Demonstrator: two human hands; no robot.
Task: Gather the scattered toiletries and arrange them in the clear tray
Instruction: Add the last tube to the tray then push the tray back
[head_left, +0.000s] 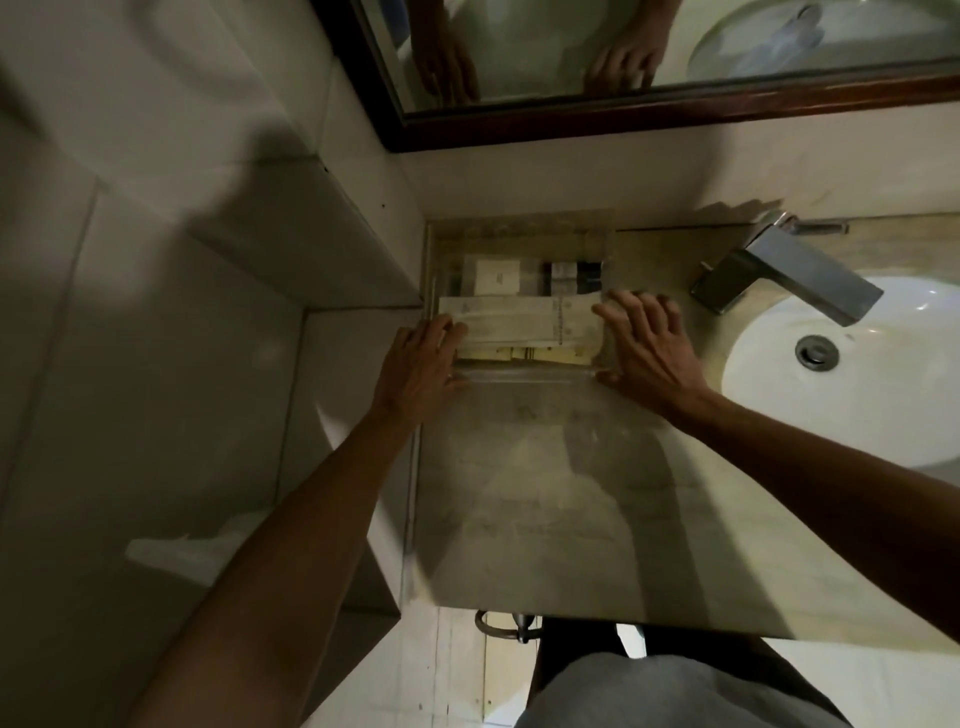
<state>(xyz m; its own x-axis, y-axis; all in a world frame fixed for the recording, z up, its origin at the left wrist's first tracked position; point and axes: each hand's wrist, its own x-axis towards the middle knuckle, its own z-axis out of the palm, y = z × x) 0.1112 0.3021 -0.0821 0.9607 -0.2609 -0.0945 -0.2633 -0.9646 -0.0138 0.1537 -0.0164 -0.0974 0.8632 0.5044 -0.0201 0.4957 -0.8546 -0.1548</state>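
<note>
The clear tray (524, 371) sits in the back left corner of the beige counter, against the wall. Inside it lie a long pale paper packet (519, 325), a white box (496, 275), a dark small bottle (571, 275) and flat yellowish sachets (524, 354) at the front. My left hand (421, 364) rests flat against the tray's left side, its fingers touching the packet's left end. On the tray's right side lies my right hand (644, 343), fingers spread, thumb at the front right corner. Neither hand lifts anything.
A white basin (883, 364) with a metal drain lies to the right, with a square chrome tap (789, 275) over it. A dark-framed mirror (623, 111) hangs above and reflects both hands. A tiled wall and ledge stand to the left. The beige counter (545, 493) stretches toward me.
</note>
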